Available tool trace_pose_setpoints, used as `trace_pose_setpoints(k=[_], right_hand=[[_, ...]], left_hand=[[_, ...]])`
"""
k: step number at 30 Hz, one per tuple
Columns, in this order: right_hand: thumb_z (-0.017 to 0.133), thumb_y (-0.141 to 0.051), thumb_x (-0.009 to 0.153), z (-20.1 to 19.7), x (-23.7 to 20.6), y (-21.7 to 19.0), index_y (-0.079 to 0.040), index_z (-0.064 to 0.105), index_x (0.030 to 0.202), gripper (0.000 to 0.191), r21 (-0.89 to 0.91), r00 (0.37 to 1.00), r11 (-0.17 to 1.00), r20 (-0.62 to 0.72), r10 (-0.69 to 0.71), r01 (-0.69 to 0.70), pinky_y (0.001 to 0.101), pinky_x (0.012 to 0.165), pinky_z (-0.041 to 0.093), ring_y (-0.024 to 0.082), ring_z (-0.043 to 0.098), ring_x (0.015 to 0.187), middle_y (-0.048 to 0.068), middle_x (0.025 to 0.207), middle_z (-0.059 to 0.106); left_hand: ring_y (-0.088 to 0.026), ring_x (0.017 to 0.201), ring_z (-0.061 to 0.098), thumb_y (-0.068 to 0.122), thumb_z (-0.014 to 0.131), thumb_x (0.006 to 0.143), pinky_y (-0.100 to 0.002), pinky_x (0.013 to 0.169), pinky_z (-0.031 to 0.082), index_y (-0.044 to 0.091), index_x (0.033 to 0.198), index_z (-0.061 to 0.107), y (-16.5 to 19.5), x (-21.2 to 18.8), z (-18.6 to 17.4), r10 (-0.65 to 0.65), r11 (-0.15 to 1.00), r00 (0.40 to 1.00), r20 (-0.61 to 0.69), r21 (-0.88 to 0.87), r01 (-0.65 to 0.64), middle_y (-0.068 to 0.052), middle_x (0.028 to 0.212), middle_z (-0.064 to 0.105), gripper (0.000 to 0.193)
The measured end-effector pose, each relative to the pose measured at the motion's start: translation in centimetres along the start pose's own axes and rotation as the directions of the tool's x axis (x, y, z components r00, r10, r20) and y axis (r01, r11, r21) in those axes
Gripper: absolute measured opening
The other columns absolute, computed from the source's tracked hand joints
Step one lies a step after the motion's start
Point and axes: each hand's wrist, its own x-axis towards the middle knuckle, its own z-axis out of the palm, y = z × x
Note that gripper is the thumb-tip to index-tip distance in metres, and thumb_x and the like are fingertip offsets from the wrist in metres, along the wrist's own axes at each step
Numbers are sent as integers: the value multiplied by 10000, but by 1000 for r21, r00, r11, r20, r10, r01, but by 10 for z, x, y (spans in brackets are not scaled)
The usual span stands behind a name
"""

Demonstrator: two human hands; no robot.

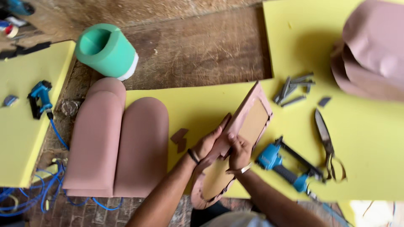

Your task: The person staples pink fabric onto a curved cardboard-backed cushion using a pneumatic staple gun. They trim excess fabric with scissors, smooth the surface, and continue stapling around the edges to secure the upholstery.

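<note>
Soft, even daylight filled the scene, bright on the yellow foam sheet (362, 138) with no harsh glare. Shadows were faint and short, falling beside the green foam cylinder (106, 49) (its inner hollow darker). Slight softness blurred the whole frame, and edges bent mildly outward.

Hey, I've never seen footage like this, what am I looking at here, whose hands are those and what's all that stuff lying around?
This is one picture from a camera worn on a person's head, looking down at their own bare hands. The left hand and right hand together hold a flat arched panel, pink cloth wrapped round a brown board. Below lies a yellow foam sheet on a wooden floor. On the foam are a blue staple gun, scissors and grey staple strips. To the left are two finished pink cushions and a green foam cylinder.
</note>
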Motion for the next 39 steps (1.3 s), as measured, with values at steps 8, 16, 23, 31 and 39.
trace_pose_setpoints(k=[8,16,23,31,39], right_hand=[[543,-298,979,-14,0,16,21,690,858,372,-3,989,992,-69,128,-128,340,326,377,187,501,380,108,557,595],[664,-467,835,-109,18,-36,-89,739,1013,424,-982,993,187,45,109,24,423,837,561,320,725,912,134,935,750],[955,-646,482,-180,5,-23,-62,186,1554,1443,-983,976,-161,-121,183,-92,434,1004,513,395,606,1219,259,1241,623],[913,-348,739,-172,21,-63,-97,620,1328,704,-997,989,37,-64,135,-70,440,862,568,371,723,983,213,1062,756],[850,-193,773,-97,6,-140,-68,750,1148,408,-841,990,531,140,29,103,348,670,575,154,701,719,79,862,779]], left_hand=[[-284,1617,121,269,406,1104,-390,1298,121,66,1657,166,35,-4,26,82,522,997,7,851,-49,-185,1745,158,637],[-449,1492,262,259,628,959,-477,1179,268,117,1635,98,30,19,24,63,235,997,-34,972,18,-298,1640,239,870],[-410,1491,341,264,634,927,-454,1199,305,164,1642,161,32,20,19,41,271,996,-83,960,68,-259,1633,326,863],[-409,1499,330,236,606,923,-452,1212,301,167,1648,132,36,24,29,49,322,997,-58,946,39,-254,1646,299,869],[-378,1446,401,264,554,909,-448,1151,386,233,1638,41,45,22,36,-191,418,959,-207,867,271,-212,1667,206,892]])
